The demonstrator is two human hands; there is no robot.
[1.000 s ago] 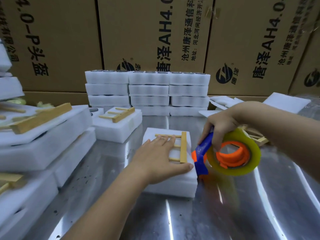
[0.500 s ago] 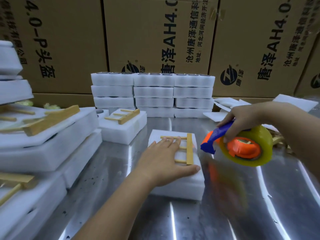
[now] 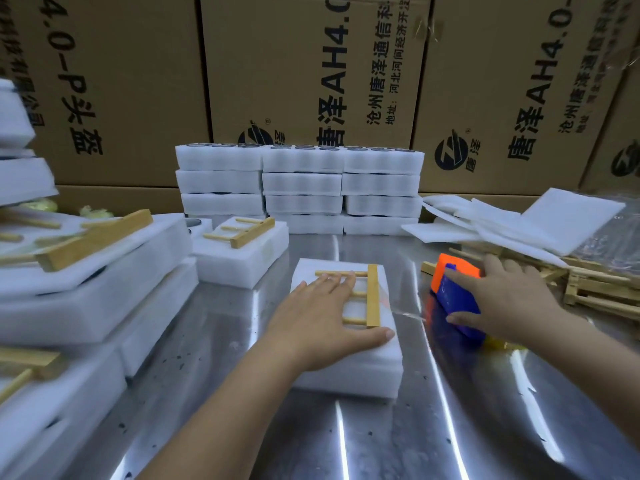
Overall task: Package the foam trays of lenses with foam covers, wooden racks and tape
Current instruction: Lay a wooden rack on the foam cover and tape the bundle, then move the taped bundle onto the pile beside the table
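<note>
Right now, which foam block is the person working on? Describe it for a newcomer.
On the steel table before the cardboard boxes, look at the near middle. A foam block lies there alone, a wooden rack on top. Unlike the others, a left hand presses flat on it, with the tape dispenser at its right.

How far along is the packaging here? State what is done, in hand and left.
Done: racked bundles piled at left. In hand: left hand presses the wooden rack onto the centre package; right hand grips the tape dispenser, a tape strand seemingly between them. Left: the stacked trays at the back, uncovered.
</note>
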